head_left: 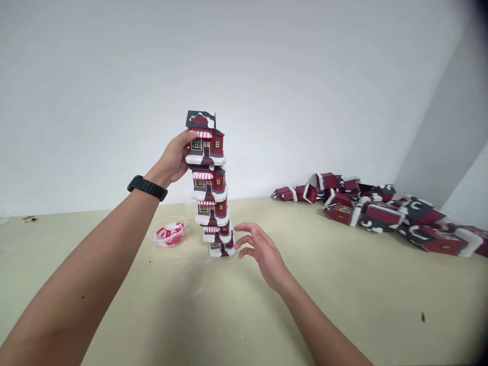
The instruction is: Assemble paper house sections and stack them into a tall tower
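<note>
Several small red model houses with snowy bases and striped awnings stand in a tall stack point(211, 208), one on top of another, leaning slightly. My left hand point(178, 152), with a black band on its wrist, grips the top model house point(217, 145) from its left side, thumb by the awning. That house rests on the one below, or very close to it; I cannot tell which. Beside the lowest houses, my right hand point(263, 251) is held with fingers apart and slightly curled, holding nothing. Its fingertips are close to the stack's right side.
Left of the stack, a clear round plastic tub point(170, 233) holds red-and-white striped pieces. A loose heap of more model houses point(381, 211) lies on its side at the right, along the wall. A small dark scrap point(29, 219) lies far left on the pale green tabletop point(244, 315).
</note>
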A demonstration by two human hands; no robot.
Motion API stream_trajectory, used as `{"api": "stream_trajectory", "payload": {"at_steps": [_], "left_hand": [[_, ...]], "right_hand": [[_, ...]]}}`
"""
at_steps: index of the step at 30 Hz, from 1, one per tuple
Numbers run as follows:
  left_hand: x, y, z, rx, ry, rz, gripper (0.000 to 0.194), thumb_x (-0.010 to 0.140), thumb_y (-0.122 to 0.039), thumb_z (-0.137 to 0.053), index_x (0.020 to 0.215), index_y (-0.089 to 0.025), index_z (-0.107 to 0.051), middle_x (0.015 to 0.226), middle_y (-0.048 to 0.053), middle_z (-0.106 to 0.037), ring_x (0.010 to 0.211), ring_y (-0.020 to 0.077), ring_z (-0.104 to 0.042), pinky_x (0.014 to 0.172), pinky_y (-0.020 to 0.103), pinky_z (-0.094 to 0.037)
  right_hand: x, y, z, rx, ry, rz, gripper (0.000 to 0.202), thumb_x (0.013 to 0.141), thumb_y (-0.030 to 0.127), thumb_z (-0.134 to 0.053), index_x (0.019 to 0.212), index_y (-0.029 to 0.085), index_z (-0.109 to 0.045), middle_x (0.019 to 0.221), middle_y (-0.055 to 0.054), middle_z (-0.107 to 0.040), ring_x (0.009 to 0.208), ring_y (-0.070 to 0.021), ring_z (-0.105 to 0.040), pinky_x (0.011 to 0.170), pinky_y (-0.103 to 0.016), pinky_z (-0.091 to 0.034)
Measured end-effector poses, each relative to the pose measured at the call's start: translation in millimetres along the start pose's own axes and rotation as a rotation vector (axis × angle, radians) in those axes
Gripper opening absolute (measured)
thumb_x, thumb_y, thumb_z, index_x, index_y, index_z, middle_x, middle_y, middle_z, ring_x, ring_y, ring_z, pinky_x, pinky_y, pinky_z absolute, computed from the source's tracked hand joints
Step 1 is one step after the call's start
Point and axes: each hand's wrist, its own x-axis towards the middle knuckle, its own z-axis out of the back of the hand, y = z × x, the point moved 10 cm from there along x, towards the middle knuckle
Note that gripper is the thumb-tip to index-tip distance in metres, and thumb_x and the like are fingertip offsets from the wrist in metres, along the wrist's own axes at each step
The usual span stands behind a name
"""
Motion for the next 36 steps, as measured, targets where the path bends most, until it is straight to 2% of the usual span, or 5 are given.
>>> {"api": "stream_trajectory", "payload": {"at_steps": [6, 11, 22, 27, 36], "left_hand": [[3, 0, -0.4, 0.015, 0.031, -0.041, 0.039, 0.083, -0.058, -0.072, 0.100, -0.023, -0.065, 0.088, 0.011, -0.077, 0.096, 0.0320, -0.077, 0.080, 0.042, -0.064], [2, -2, 2.8, 0.005, 0.023, -0.049, 0.042, 0.084, -0.063, -0.071, 0.100, -0.024, -0.064, 0.089, 0.010, -0.077, 0.096, 0.0314, -0.076, 0.080, 0.042, -0.063], [-8, 2, -4.2, -0.052, -0.021, -0.012, 0.034, 0.084, -0.053, -0.076, 0.096, -0.025, -0.063, 0.085, 0.006, -0.075, 0.088, 0.0264, -0.075, 0.069, 0.035, -0.061], [-10, 0, -4.8, -0.049, -0.016, -0.010, 0.032, 0.085, -0.049, -0.075, 0.099, -0.023, -0.064, 0.091, 0.006, -0.076, 0.086, 0.0242, -0.075, 0.070, 0.033, -0.060], [-12, 2, -2.8, -0.026, -0.028, -0.026, 0.036, 0.087, -0.054, -0.074, 0.098, -0.022, -0.064, 0.092, 0.007, -0.077, 0.085, 0.0235, -0.074, 0.069, 0.033, -0.058]], "right_hand": [[0, 0, 1, -0.007, -0.006, -0.005, 0.048, 0.096, 0.070, -0.063, 0.109, 0.025, -0.073, 0.129, -0.010, -0.066, 0.091, -0.0215, -0.067, 0.073, -0.035, -0.054], [0, -1, 2, -0.003, -0.012, 0.002, 0.048, 0.095, 0.069, -0.064, 0.108, 0.024, -0.073, 0.128, -0.011, -0.065, 0.090, -0.0210, -0.067, 0.072, -0.035, -0.054], [2, -3, 1, -0.001, -0.011, -0.013, 0.047, 0.096, 0.069, -0.063, 0.109, 0.025, -0.073, 0.128, -0.010, -0.065, 0.090, -0.0208, -0.067, 0.072, -0.034, -0.054], [2, -3, 1, -0.001, -0.012, -0.016, 0.047, 0.095, 0.070, -0.064, 0.108, 0.025, -0.073, 0.129, -0.010, -0.064, 0.089, -0.0210, -0.066, 0.071, -0.034, -0.055], [1, -2, 0, -0.010, -0.008, -0.017, 0.046, 0.096, 0.068, -0.063, 0.108, 0.025, -0.073, 0.128, -0.010, -0.065, 0.090, -0.0209, -0.066, 0.071, -0.034, -0.055]]}}
